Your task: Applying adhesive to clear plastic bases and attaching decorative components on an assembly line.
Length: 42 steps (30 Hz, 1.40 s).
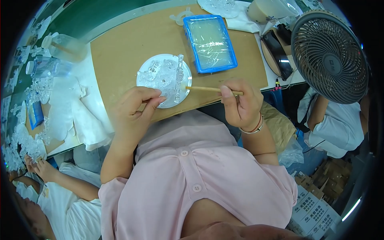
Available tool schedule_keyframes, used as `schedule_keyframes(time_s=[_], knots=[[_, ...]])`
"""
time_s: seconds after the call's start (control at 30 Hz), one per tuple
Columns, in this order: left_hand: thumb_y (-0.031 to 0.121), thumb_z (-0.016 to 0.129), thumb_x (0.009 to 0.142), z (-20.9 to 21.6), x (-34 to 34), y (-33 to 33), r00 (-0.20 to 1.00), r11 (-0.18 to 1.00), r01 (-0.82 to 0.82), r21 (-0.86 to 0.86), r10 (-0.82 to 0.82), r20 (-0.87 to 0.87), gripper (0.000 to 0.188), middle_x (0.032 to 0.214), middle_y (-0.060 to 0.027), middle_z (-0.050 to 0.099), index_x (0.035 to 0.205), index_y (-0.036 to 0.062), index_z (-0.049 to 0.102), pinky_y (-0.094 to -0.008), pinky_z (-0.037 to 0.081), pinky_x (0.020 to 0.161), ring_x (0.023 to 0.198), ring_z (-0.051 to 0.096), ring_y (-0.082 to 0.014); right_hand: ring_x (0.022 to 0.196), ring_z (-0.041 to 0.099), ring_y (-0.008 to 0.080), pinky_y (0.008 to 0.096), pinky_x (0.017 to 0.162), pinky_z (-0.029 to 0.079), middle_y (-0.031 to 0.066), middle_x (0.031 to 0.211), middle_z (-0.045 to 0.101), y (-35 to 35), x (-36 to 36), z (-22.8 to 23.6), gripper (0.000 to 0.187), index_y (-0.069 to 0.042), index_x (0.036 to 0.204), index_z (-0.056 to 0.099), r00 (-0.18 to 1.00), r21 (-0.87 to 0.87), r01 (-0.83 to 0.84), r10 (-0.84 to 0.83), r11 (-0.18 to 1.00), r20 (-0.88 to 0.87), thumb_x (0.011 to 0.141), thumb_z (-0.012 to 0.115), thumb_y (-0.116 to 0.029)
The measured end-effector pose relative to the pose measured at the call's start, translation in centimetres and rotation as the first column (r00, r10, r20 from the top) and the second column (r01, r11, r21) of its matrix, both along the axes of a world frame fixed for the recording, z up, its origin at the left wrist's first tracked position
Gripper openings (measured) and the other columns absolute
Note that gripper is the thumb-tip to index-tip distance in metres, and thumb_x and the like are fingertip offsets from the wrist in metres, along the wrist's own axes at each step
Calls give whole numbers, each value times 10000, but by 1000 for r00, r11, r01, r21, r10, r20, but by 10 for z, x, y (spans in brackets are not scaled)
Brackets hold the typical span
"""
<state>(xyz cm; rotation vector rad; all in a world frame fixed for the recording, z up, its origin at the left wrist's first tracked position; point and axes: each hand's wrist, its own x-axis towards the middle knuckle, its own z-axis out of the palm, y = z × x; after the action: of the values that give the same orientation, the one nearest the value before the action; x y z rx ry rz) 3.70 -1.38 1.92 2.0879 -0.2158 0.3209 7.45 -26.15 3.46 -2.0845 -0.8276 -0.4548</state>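
My right hand pinches a thin wooden stick that points left. The pale tip of the stick is at the right rim of a round white plate. Several clear, glassy pieces lie on the plate, and a long clear beaded piece lies along its right side. My left hand is at the plate's lower left, its thumb and forefinger pressed together. Whatever sits between those fingertips is too small to make out.
A blue tray under clear film stands beyond the plate on brown cardboard. A black fan is at right. Clear bottles and white cloth lie at left. Another person's hands work at lower left.
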Motion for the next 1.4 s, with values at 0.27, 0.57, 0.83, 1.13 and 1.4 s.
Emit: schedule_keyframes(time_s=[0.27,0.57,0.83,1.13,1.4], knots=[[-17,751,731,1,1,-2,1000,1000,10,13,-9,-8,136,813,-93,665,839,-3,668,-235,513,624,696,638,-143,554,598,141,235,522,462,92,696,626,8,17,-11,42,13,917,555,995,43,59,-63,997,83,876,562,17],[-16,752,731,-2,3,-3,1000,1000,13,23,-14,10,138,801,-90,661,840,-5,668,-232,519,620,691,637,-144,565,611,163,248,522,464,99,709,635,2,4,-6,18,9,867,572,995,37,100,-100,994,2,854,584,7],[36,767,718,-2,3,-11,1000,999,-28,-32,28,-2,120,771,-61,671,787,27,668,-259,494,596,698,642,-170,573,610,252,297,539,488,120,719,625,0,-22,-7,50,5,860,551,995,50,-94,92,994,40,822,576,25],[27,762,720,-4,3,-10,1000,1000,-5,-30,6,12,118,765,-60,665,787,31,665,-262,493,594,699,636,-173,583,616,257,313,517,482,133,723,625,0,-27,-8,84,-10,883,532,988,21,-147,146,989,48,816,563,30],[1,759,721,-1,5,-11,1000,999,22,-40,-22,6,132,768,-68,658,812,14,665,-257,504,603,692,634,-164,569,609,256,317,511,478,116,740,624,5,-32,-4,125,-14,915,513,982,4,-186,186,983,41,808,563,25]])
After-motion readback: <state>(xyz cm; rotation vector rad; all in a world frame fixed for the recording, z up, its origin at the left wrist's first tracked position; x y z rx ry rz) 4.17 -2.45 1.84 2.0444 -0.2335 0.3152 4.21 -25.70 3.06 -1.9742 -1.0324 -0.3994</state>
